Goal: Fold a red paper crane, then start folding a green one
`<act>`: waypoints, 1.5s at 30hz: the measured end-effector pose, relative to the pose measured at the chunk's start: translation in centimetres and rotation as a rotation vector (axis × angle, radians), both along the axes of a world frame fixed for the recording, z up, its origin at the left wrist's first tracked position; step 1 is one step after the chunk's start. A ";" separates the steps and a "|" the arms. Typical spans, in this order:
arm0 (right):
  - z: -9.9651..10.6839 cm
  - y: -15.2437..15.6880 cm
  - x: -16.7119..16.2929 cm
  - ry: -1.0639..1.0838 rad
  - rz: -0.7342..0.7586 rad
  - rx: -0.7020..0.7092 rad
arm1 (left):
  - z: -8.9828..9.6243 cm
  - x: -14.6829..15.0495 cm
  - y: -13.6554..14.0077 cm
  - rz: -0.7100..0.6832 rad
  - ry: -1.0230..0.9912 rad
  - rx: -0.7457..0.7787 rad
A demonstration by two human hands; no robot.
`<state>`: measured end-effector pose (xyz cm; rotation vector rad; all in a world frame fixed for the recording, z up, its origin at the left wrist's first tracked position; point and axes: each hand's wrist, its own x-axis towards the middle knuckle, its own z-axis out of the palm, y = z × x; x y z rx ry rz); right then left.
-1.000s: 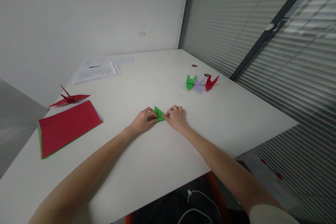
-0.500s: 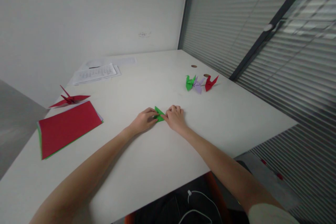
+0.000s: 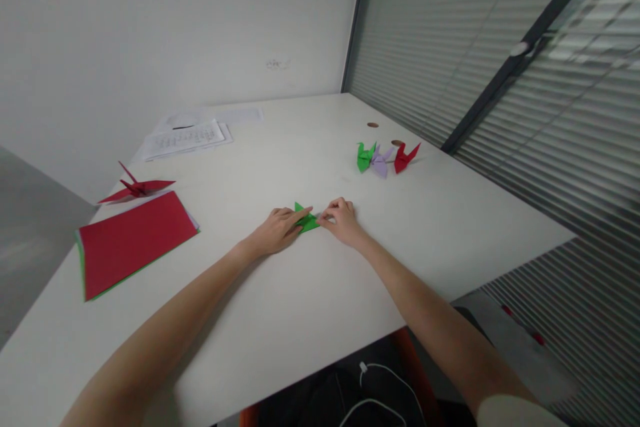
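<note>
A small piece of folded green origami paper (image 3: 310,222) lies on the white table in front of me, its pointed tip showing at the upper left. My left hand (image 3: 281,229) holds its left part, the index finger stretched across the top and the thumb at the lower edge. At the paper's right corner, my right hand (image 3: 341,220) pinches with thumb and index finger, the other fingers curled. The fingers partly cover the folds.
A stack of coloured paper (image 3: 137,240), red on top, lies left with a large red paper crane (image 3: 137,188) behind it. Small green (image 3: 365,157), lilac (image 3: 381,163) and red (image 3: 404,159) cranes stand right. Written sheets (image 3: 185,139) lie at the back. Blinds (image 3: 500,113) border the right.
My left index finger now reaches across the top of the green paper. My right hand has drawn slightly right, away from the left, and more of the paper shows between them.
</note>
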<state>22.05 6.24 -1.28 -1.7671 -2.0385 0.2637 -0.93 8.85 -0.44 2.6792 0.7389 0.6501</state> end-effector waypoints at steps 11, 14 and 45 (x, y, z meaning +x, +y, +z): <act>0.1 -0.6 -1.0 -0.070 -0.069 0.001 | -0.5 0.7 0.6 0.092 -0.081 -0.132; 0.1 -0.6 -1.1 -0.102 -0.071 0.006 | -0.7 0.6 1.0 0.081 -0.086 -0.131; 1.4 -0.8 -1.7 -0.266 -0.049 -0.026 | -0.8 0.6 0.8 0.062 0.062 0.025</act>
